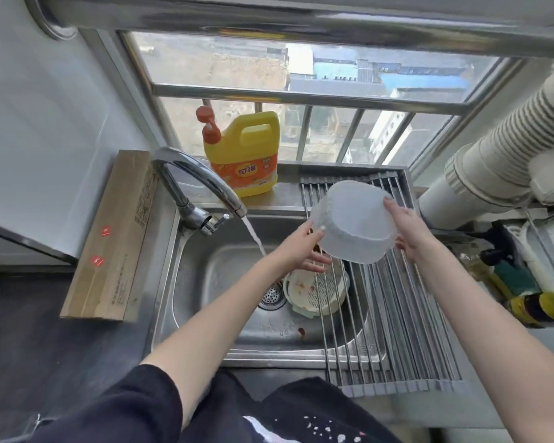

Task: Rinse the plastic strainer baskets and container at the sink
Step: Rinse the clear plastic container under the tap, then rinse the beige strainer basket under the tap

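A translucent white plastic container (352, 219) is held upside down and tilted above the roll-up drying rack (397, 314). My left hand (301, 247) grips its near-left rim; my right hand (408, 228) holds its right side. Down in the steel sink (205, 266), partly under the rack's rods, lie cream plastic strainer baskets (314, 290) nested together, with reddish food stains. The faucet (192, 183) runs; its stream (253, 233) falls into the basin left of my left hand, missing the container.
A yellow detergent jug (247, 155) with an orange pump stands on the sill behind the sink. A long cardboard box (112, 238) lies along the left counter. The drain strainer (272, 294) sits mid-basin. Sponges and cloths (522, 282) lie at the right, under a ribbed duct (499, 148).
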